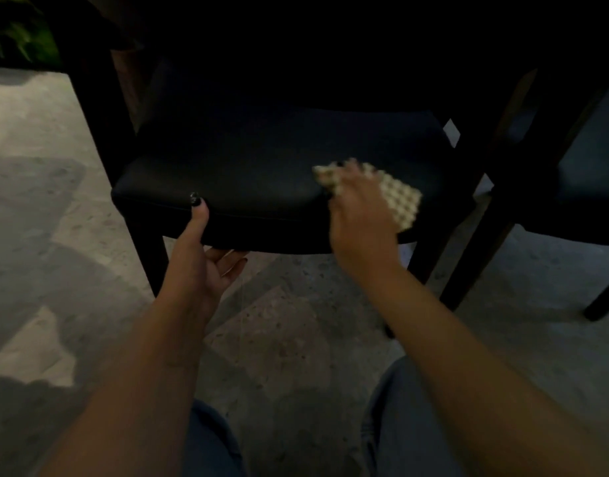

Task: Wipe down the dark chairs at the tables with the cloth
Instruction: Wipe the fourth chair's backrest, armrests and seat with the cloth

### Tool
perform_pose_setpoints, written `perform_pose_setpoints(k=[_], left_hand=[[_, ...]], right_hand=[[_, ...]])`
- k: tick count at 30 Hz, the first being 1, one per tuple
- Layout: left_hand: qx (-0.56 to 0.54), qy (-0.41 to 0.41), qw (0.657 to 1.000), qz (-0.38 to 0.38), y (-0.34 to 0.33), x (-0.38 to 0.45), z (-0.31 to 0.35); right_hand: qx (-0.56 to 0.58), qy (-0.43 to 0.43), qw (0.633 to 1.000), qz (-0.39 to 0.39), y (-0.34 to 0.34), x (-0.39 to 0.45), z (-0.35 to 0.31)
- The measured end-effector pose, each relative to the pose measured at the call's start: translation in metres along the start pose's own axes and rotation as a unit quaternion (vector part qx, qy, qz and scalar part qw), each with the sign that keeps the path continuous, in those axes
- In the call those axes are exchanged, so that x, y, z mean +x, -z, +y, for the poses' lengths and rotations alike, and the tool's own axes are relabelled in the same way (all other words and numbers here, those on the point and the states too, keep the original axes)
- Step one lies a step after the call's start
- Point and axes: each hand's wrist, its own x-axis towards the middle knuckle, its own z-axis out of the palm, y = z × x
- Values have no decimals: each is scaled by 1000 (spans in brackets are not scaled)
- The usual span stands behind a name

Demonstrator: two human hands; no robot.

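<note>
The view is dim and grainy. The upper part sinks into near black, swallowing the back of the dark padded chair point(261, 173). Pale light patches the speckled stone floor point(27, 125) at left, crossed by broad soft shadows. The right hand point(361, 215) is motion-blurred.

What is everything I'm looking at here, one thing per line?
Dark padded chair: one, black, centre, its seat being wiped.
Second dark chair: one, black, right edge, partly cut off.
Waffle-textured cloth: one, cream, on the seat's front right.
Leafy plant: one, green, top left corner.
Speckled stone floor: grey, under the chairs.
Jeans-clad legs: two, blue, bottom.
Left hand: grips the seat's front edge.
Right hand: presses the cloth on the seat.
</note>
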Motion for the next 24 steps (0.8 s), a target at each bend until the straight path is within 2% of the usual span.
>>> perform_pose_setpoints(k=[3,6,8,10,12,15,17,20,24], left_hand=[[11,-7,1000,2,-1,-1,0],[13,-14,1000,-11,-1,-3,1],[10,-14,1000,-9,-4,-5,1],[8,-11,1000,4,-4,-8,2],[-1,-3,1000,0,-4,-10,3],[-17,10,1000,4,0,-8,2],[-19,18,1000,9,1,-6,2],[-28,28,999,20,-3,-6,0],[-48,30,997,53,-14,-9,-2]], right_hand=[[21,70,997,-8,-26,10,-52],[1,141,988,-65,-48,16,-90],[-22,158,983,-89,-54,17,-95],[-49,214,970,-100,-46,10,-81],[-75,328,935,-108,-32,-1,-51],[-156,509,835,-139,-1,-7,15],[-197,573,778,-167,22,3,55],[-209,590,753,-204,34,15,76],[-215,597,752,-177,0,9,23]])
